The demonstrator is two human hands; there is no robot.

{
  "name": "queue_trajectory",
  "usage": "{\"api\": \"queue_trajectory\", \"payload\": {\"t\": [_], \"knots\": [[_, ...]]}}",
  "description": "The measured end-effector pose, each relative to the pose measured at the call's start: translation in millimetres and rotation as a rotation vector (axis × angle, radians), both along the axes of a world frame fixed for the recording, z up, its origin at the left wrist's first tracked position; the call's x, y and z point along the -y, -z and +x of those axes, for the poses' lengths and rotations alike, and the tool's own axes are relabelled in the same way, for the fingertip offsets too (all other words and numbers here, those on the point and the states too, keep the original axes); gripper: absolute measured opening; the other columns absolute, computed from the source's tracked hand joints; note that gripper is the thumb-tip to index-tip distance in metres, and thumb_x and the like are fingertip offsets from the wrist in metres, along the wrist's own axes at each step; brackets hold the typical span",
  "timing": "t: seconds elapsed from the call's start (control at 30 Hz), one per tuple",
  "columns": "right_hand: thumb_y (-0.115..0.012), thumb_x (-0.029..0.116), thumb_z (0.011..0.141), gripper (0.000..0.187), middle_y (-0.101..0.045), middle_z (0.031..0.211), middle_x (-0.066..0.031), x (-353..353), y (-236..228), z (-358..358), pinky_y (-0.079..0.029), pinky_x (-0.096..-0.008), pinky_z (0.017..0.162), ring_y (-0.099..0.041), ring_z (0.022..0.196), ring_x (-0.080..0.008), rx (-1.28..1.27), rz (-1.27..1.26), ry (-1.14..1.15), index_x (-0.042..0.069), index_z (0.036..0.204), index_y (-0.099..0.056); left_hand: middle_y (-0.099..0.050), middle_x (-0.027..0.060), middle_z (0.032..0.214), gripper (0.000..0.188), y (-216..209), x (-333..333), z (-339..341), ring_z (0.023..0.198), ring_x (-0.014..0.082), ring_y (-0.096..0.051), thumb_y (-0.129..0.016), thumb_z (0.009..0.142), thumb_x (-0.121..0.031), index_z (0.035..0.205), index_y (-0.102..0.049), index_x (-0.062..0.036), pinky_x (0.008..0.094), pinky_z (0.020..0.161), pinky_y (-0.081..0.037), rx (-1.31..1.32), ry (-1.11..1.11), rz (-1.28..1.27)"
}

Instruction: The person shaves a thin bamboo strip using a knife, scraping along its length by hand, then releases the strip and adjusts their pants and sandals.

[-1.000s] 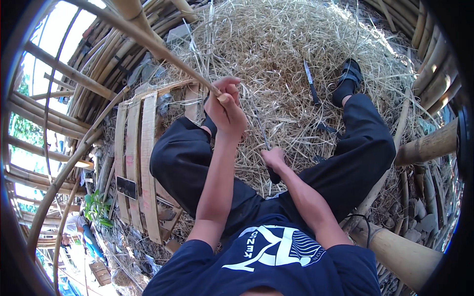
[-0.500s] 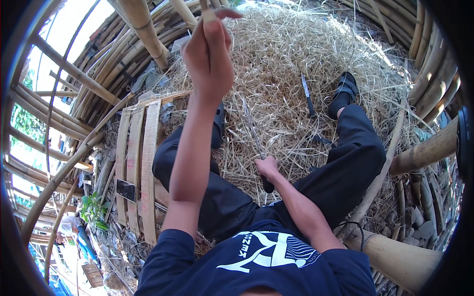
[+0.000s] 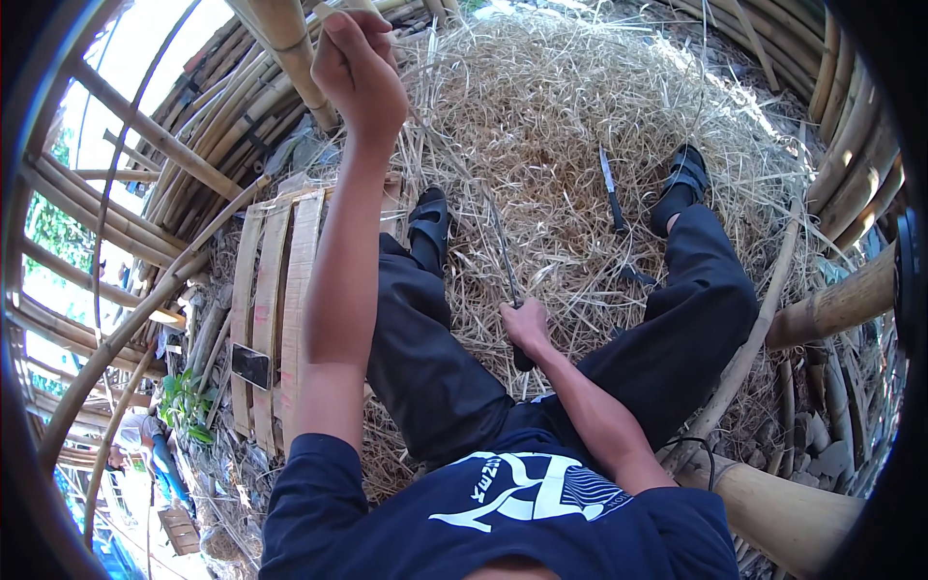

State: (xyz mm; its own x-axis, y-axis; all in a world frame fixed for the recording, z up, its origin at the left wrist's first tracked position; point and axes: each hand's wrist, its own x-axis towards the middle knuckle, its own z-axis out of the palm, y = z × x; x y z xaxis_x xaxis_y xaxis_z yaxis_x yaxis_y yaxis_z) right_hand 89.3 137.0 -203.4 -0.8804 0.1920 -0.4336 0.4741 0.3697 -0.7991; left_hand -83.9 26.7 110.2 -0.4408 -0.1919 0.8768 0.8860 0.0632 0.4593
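My left hand point(image 3: 360, 77) is raised at the upper left, arm outstretched. Its fingers are closed around a pale thin strip point(image 3: 325, 11), probably bamboo, whose end pokes out by the thumb. Low between my knees, my right hand point(image 3: 525, 326) grips the dark handle of a long, narrow-bladed knife point(image 3: 504, 253). The blade points up and away over the straw-like shavings. A second knife point(image 3: 608, 184), with a bright blade and black handle, lies on the shavings near my right foot. A dark object point(image 3: 635, 275), perhaps a sheath, lies just below it.
Pale shavings point(image 3: 570, 87) cover the ground ahead. A slatted wooden crate point(image 3: 274, 242) stands at my left, a phone point(image 3: 251, 366) on it. Bamboo poles point(image 3: 280, 43) frame the space; a thick bamboo trunk point(image 3: 773, 507) lies at lower right. Another person point(image 3: 159, 454) is at far left.
My left hand has swung left and slightly down with the strip. My left leg has shifted right, showing more of the sandal. My right hand stays nearly in place with the knife.
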Motion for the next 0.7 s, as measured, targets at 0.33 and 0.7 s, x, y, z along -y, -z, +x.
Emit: {"api": "queue_trajectory", "payload": {"t": [0.33,0.7], "knots": [[-0.060,0.020,0.076,0.027,-0.055,0.056,-0.0207,8,-41,-9,-0.042,-0.0405,0.055,-0.055,0.050,-0.0285,-0.377,-0.173,0.068,-0.006,0.067,-0.059,-0.025,-0.0038,0.054,0.042,4,-14,38,0.044,0.0082,-0.021,-0.040,0.101,-0.046,0.080,-0.040,-0.0100,0.0255,0.041,-0.018,0.081,0.226,0.229],[-0.060,0.022,0.078,0.030,-0.055,0.056,-0.0230,14,-65,-3,-0.045,-0.0439,0.058,-0.058,0.053,-0.0345,-0.314,-0.096,-0.035,-0.006,0.068,-0.060,-0.029,-0.0039,0.055,0.036,24,-8,40,0.042,0.0073,-0.024,-0.044,0.101,-0.043,0.081,-0.039,-0.0133,0.0254,0.040,-0.020,-0.006,0.085,0.174]]}}
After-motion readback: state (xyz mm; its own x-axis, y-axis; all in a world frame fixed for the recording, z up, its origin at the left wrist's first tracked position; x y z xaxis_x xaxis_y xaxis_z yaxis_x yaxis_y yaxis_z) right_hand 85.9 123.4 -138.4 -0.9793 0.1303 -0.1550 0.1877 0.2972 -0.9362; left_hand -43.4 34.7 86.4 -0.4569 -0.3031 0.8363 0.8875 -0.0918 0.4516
